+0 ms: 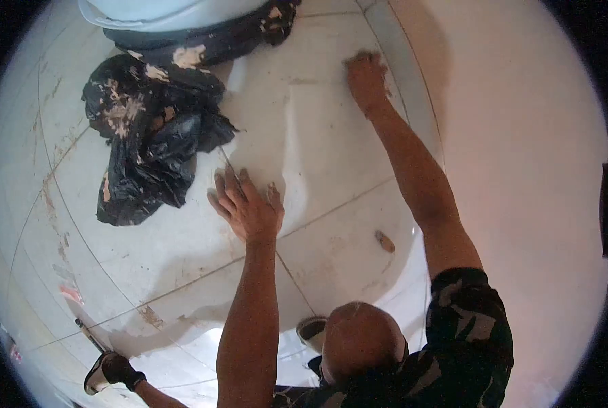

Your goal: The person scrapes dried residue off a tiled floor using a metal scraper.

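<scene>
My left hand [251,207] rests on the pale tiled floor [331,163] with its fingers spread, holding nothing. A crumpled black plastic bag [161,146] smeared with beige paint lies just ahead and to the left of it. My right hand [366,85] is reached far forward, close to the grey skirting tiles [416,109] along the wall. Its fingers are curled down against the floor. Something dark and ragged shows at the edges of that fist, too hidden to name.
A white rounded container [174,15] stands on more black plastic [202,47] at the top. A small brown piece [385,241] lies near my right forearm. The pinkish wall [515,190] runs along the right. A thin dark stick [89,334] lies by my shod foot [110,372].
</scene>
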Demonstrator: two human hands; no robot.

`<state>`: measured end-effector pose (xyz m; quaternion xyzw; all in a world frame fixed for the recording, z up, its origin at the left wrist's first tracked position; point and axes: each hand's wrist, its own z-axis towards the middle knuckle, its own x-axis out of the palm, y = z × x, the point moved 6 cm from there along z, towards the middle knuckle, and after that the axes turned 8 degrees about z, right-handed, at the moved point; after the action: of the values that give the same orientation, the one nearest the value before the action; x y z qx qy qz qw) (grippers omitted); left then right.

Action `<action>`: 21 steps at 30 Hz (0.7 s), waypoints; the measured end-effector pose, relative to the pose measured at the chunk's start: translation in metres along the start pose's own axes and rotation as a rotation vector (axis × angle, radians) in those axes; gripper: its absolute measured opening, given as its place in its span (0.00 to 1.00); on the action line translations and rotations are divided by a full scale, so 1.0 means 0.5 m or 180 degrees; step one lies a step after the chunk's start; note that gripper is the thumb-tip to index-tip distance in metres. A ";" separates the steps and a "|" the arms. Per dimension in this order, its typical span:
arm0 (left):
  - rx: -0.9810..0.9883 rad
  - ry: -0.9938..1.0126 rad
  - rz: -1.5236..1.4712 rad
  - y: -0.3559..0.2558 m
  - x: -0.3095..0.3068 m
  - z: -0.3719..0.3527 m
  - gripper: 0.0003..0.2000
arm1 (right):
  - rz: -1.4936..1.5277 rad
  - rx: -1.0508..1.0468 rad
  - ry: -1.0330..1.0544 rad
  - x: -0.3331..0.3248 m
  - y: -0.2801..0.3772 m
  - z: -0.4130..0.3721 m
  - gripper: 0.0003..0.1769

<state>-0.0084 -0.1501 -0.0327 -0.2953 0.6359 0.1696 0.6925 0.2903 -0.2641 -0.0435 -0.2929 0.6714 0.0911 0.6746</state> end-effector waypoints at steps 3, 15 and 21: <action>-0.0017 -0.0051 0.0026 -0.002 -0.001 0.000 0.25 | -0.0027 -0.0207 -0.0486 0.019 -0.005 0.009 0.14; 0.0025 -0.0029 -0.0004 -0.003 0.004 0.007 0.26 | -0.0329 -0.0032 0.0437 0.027 -0.004 0.124 0.21; -0.0012 0.0004 0.0003 0.002 -0.001 0.001 0.26 | 0.1345 0.0010 -0.0641 -0.051 -0.041 -0.160 0.26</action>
<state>-0.0088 -0.1490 -0.0327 -0.2964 0.6362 0.1709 0.6916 0.2305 -0.3155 -0.0073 -0.1342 0.6473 0.2581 0.7046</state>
